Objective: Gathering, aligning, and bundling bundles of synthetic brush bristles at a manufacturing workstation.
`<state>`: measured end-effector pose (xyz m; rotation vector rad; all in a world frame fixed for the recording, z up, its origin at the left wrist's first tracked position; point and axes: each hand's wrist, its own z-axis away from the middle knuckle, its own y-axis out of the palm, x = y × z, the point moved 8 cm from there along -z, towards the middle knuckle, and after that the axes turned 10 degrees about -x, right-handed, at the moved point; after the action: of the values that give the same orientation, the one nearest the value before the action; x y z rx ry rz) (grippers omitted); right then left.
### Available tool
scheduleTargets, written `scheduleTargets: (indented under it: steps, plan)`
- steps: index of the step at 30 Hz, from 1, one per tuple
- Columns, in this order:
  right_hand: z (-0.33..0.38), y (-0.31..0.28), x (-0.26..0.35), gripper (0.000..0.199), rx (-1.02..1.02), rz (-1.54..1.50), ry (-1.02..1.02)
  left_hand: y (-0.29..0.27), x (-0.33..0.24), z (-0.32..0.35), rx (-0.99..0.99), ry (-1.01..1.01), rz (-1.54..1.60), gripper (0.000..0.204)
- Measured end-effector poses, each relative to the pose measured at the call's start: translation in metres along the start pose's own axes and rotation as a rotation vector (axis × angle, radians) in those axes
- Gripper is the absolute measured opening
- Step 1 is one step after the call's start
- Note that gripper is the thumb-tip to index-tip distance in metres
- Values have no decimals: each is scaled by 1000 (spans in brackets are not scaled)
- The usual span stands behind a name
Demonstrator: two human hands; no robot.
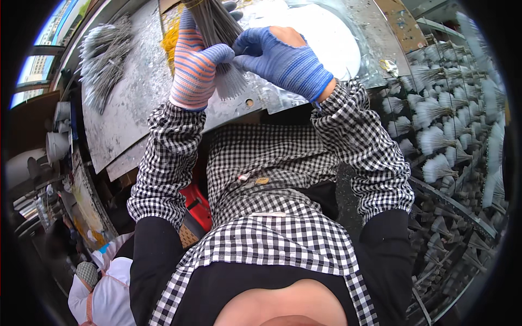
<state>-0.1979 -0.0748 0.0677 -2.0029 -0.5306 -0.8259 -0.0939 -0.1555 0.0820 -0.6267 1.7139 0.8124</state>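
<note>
My left hand (193,69), in a pink-and-blue striped knit glove, is wrapped round a bundle of thin grey strands (213,24). The bundle stands tilted, its paler, splayed end (230,82) hanging below my thumb, and its top runs out of the picture. My right hand (285,58), in a blue knit glove with bare skin showing on its back, is closed with thumb and fingertips pinched against the bundle's right side, close to my left thumb. Just what lies between those right fingertips is hidden.
A heap of similar pale-tipped strands (109,60) lies left on the stained metal worktable (130,122). Yellow strands (172,41) sit behind my left hand, a round white surface (331,41) at right. Racks of white-tipped bundles (435,119) fill the right side. Another person (111,288) is lower left.
</note>
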Motion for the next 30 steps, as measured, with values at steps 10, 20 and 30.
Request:
scheduleTargets:
  steps: [10,20,30]
  plan:
    - [11,-59,-63,27,-99,94,-24,79,30,-53,406,135,-354,59]
    - [37,-27,-167,45,-133,224,24,129,19,-34,577,997,-755,34]
    - [56,-12,-181,46,-73,201,-19,122,42,-28,546,933,-754,29]
